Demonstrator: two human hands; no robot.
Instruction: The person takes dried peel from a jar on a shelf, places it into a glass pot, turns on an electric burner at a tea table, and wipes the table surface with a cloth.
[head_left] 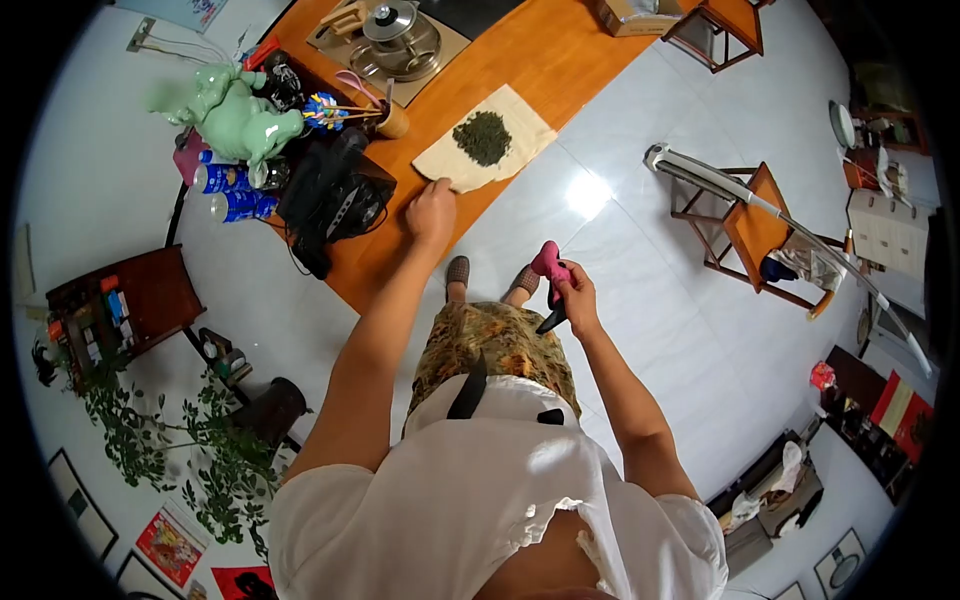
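My left hand (432, 212) is closed at the near left corner of a cream cloth (520, 130) on the wooden table, its fingers pinching or pressing the cloth's edge. A pile of dark green leafy material (483, 137) lies on the cloth. Off the table's edge, over the floor, my right hand (578, 296) is wrapped round a pink and black handheld tool (548, 262). The tool's pink end points up and away, and its black end sticks out below the hand.
Beside the cloth on the wooden table (390, 258) are a black telephone (335, 200), a green figurine (235, 112), blue cans (240, 205), a brush holder (393, 122) and a glass kettle (402, 45). A wooden chair (755, 225) stands at the right.
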